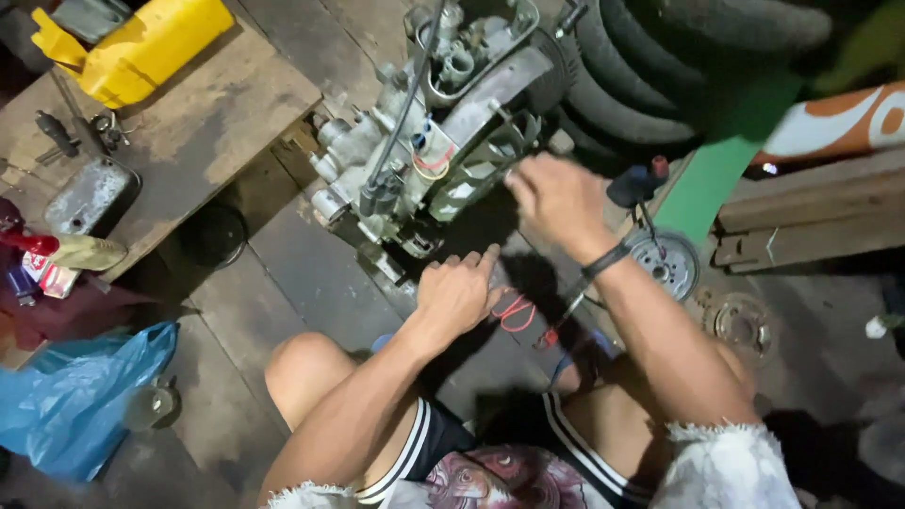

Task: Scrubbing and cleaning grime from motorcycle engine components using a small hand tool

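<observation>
A grey metal engine block [429, 141] with cables and red wires sits on the floor in front of me. My right hand [556, 200] is blurred, reaching against the engine's right side; whether it grips anything is unclear. My left hand [457, 292] rests low at the engine's near base, fingers curled together, index finger pointing forward. Loose red wires [516, 311] lie just right of that hand. A black band circles my right wrist.
A low wooden bench [217, 113] at left carries a yellow jug [141, 47], tools and a metal cover [90, 196]. Stacked tyres [641, 85] stand behind the engine. Round metal parts [665, 262] lie at right, a blue plastic bag [80, 396] at lower left.
</observation>
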